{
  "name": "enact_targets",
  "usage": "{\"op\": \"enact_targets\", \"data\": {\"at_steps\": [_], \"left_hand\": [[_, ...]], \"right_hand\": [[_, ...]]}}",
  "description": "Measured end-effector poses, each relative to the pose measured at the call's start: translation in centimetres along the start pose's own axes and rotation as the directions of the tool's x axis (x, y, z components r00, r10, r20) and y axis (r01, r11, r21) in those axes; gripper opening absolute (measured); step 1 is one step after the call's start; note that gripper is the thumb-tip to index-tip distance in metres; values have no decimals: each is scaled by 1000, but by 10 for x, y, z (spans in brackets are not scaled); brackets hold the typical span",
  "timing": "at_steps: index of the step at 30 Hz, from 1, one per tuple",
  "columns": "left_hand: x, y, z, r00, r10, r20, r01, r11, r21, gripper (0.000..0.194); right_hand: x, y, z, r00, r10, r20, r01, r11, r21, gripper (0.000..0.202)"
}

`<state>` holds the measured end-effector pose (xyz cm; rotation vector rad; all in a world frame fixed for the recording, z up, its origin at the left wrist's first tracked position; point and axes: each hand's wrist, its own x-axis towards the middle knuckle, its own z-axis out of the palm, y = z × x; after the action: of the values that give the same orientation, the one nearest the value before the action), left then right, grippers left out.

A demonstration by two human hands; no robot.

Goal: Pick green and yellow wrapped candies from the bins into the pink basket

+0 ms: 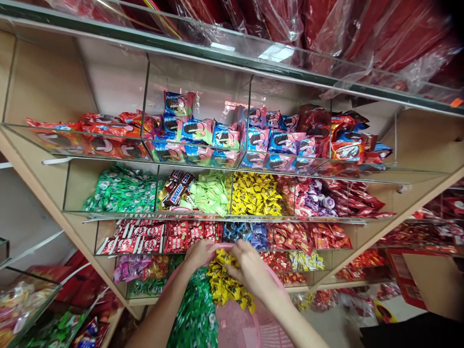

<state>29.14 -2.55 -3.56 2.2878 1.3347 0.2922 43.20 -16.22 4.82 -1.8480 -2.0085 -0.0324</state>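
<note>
A pink plastic basket is below me, in front of the shelves. Green-wrapped candies fill its left side, and yellow-wrapped candies are heaped towards its far edge. My left hand is closed at the basket's far rim, its fingertips partly hidden. Curled over the yellow candies, my right hand has its fingers closed among them; how many it holds is hidden. Straight ahead, a glass-fronted compartment holds more yellow-wrapped candies.
Green candies, Snickers bars and light-green packets share the yellow candies' shelf. Packaged cookies stand above. Red-and-white packets lie below. A glass shelf edge crosses the top. A cardboard box is at right.
</note>
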Motion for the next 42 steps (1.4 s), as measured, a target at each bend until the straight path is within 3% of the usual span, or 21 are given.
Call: {"op": "enact_targets", "data": {"at_steps": [3,5,19,23,27,29,31,35,39,42], "left_hand": [[1,-1,1,1000,-14,16,14,1000,11,54],[0,-1,1,999,-25,21,25,1000,13,54],[-1,5,-3,999,-37,18,36,998,50,53],[-2,5,-2,1000,-24,4,24,999,37,52],[-3,4,-2,1000,12,-10,-12,1000,10,52],[-2,4,-1,1000,13,-11,-13,1000,14,52],[-2,3,0,1000,2,-6,-1,1000,27,52],[0,0,3,1000,-9,-7,10,999,52,53],[1,-3,5,1000,3,-27,-2,998,60,53],[1,-3,5,1000,0,-22,2,998,55,53]], "right_hand": [[-10,-7,40,991,-52,123,57,997,-43,17],[-13,-9,54,987,-49,152,58,997,-60,22],[-20,-16,86,989,91,120,-55,961,-272,30],[-15,-17,65,1000,18,-3,-19,978,-208,33],[11,-7,8,975,-78,-208,53,991,-123,29],[32,5,-21,942,-72,-328,47,995,-83,28],[54,21,-42,928,-38,-372,11,997,-74,27],[92,43,-56,965,41,-258,-83,985,-153,23],[117,47,-54,986,132,-102,-150,969,-194,27],[127,49,-49,982,191,-6,-190,973,-131,29]]}}
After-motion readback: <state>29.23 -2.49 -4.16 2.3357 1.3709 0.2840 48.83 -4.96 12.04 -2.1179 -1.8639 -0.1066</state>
